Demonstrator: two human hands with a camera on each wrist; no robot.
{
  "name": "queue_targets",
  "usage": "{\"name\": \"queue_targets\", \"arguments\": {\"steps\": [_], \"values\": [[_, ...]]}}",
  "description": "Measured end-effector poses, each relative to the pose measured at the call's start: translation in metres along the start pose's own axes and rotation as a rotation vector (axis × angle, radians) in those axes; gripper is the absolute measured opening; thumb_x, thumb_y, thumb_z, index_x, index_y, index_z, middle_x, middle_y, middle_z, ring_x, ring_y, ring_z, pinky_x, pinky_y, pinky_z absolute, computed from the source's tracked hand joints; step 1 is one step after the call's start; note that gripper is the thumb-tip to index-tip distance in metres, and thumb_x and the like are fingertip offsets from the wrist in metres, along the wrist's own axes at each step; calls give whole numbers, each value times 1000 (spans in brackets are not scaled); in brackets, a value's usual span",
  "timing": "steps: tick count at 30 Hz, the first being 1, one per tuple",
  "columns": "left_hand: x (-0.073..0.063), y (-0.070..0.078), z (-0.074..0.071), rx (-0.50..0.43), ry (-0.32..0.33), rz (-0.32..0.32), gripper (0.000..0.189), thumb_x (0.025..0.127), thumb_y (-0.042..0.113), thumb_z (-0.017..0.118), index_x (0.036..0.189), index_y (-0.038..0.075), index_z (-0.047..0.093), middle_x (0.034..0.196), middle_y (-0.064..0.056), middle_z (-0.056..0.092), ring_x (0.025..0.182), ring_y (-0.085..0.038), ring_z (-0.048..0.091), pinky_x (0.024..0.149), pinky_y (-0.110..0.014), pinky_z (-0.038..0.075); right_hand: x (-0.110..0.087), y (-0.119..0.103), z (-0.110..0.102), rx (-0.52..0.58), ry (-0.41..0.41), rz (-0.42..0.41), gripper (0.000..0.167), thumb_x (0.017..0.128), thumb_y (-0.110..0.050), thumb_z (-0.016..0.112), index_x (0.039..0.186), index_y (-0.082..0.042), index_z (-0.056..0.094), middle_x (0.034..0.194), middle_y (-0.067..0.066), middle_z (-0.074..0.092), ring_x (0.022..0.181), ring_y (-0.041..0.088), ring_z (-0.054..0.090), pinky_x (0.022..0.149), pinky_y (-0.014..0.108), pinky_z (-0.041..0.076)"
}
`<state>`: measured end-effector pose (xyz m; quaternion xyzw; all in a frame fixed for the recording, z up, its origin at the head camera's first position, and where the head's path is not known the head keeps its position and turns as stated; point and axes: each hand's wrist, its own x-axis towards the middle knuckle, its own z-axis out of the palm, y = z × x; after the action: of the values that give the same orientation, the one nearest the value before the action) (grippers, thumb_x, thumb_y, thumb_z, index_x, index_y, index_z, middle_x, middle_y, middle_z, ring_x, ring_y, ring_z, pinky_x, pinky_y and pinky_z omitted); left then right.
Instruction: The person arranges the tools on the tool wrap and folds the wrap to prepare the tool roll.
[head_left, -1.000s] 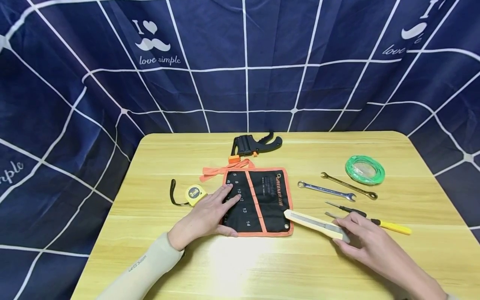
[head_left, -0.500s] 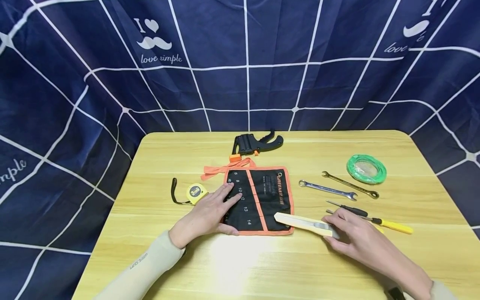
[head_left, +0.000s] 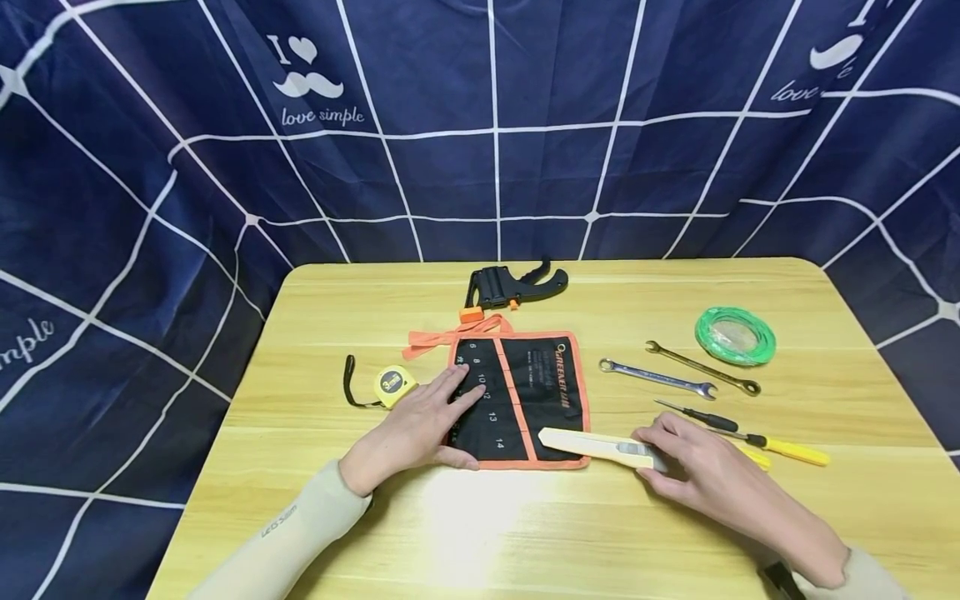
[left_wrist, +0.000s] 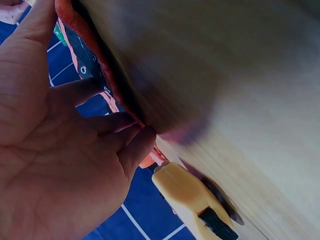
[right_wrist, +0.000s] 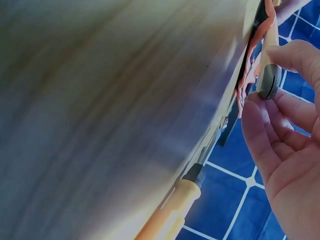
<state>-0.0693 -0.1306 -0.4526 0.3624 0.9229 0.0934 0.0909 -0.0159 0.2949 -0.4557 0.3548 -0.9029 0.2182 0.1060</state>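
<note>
Close to me, the person's right hand pinches the rear end of a pale utility cutter between thumb and fingers, while the left hand, fingers spread rather than gripping, presses the left side of a black, orange-edged tool pouch lying flat on the worktop. The cutter's front reaches over the pouch's near right corner; whether it touches the cloth I can't tell. The step in hand looks like lining the cutter up with the pouch; the next move, I'd judge, calls for a steady left hand and careful aim with the right. Beyond lie two screwdrivers, a tape measure, two wrenches, a green coil and, farthest off, a black clamp.
</note>
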Motion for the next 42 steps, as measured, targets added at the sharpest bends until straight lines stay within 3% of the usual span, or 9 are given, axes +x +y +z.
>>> {"name": "queue_targets", "arguments": {"steps": [5,11,16,29,42], "values": [[0,0,0,1,3,1,111,85,69,82,168,7,42,174,-30,26,161,-45,25,120,-58,39,3,1,0,28,3,-7,28,101,-35,78,115,-11,80,98,-15,56,79,-3,45,64,11,38],[1,1,-1,-2,-8,-5,111,85,69,81,169,7,41,174,-29,25,162,-44,24,120,-57,39,6,1,0,63,-21,4,30,87,-16,90,115,-10,80,99,-15,56,79,-4,45,64,10,38],[0,2,-2,20,-9,-4,114,83,72,80,169,8,41,174,-30,25,161,-45,25,120,-58,39,8,0,-2,108,-31,2,38,80,-7,92,116,-9,81,100,-15,56,79,-4,45,64,9,38],[1,1,-1,58,15,21,116,83,75,78,168,7,42,172,-31,28,160,-45,28,121,-55,39,15,-1,-3,162,-45,-18,40,81,-4,91,119,-9,81,102,-14,58,82,-3,47,67,9,40],[1,1,0,55,8,16,114,84,75,78,169,8,42,173,-31,28,160,-46,28,120,-57,39,26,-10,8,196,-72,30,42,83,-5,92,124,-6,81,106,-13,61,81,-1,50,65,13,44]]}}
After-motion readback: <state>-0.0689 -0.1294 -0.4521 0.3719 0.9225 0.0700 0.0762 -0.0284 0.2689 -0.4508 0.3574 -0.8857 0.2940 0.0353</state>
